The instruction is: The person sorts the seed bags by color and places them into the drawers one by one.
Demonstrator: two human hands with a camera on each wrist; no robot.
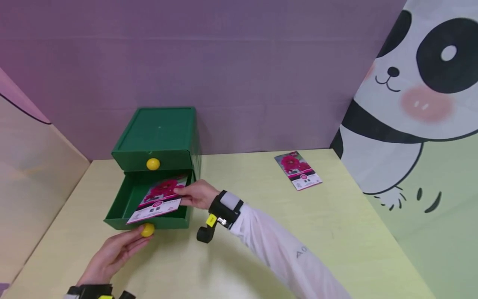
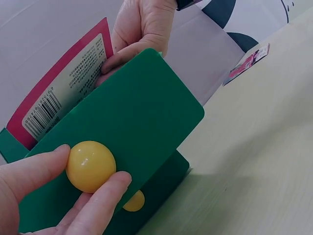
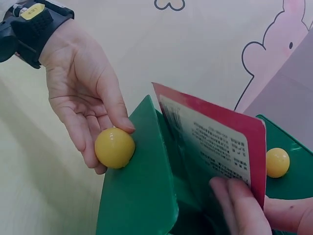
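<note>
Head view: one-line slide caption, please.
Left hand pinches the yellow knob of the open lower drawer while right hand holds a flower card there.

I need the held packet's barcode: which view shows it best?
The left wrist view: the barcode appears largest there, its digits showing. The right wrist view shows it smaller and slanted; the head view hides it, showing the packet flower side up.

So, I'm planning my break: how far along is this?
Done: the lower drawer is open. In hand: the right hand holds a flower packet tilted at its opening; the left hand pinches the drawer's yellow knob. Remaining, probably: releasing this packet, shutting the drawer, then perhaps the second packet on the table.
</note>
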